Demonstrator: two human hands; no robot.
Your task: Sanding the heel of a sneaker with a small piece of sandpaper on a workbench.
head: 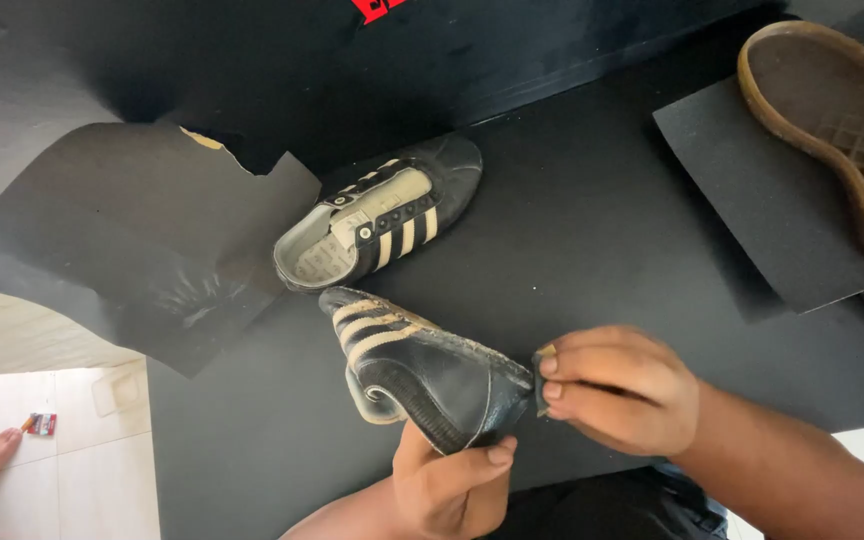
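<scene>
My left hand (447, 485) grips the black striped shoe (422, 370); my right hand (617, 390) pinches what seems a sandpaper scrap (540, 385) against its toe, mid-sanding.

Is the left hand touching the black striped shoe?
Touching. The head view shows the left hand gripping the black striped shoe from below, thumb pressed against its sole edge.

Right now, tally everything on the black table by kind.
Black striped shoes: 2, one held by the left hand at, one lying at
Brown shoe soles: 1
Dark sandpaper sheets: 2
Total: 5
</scene>
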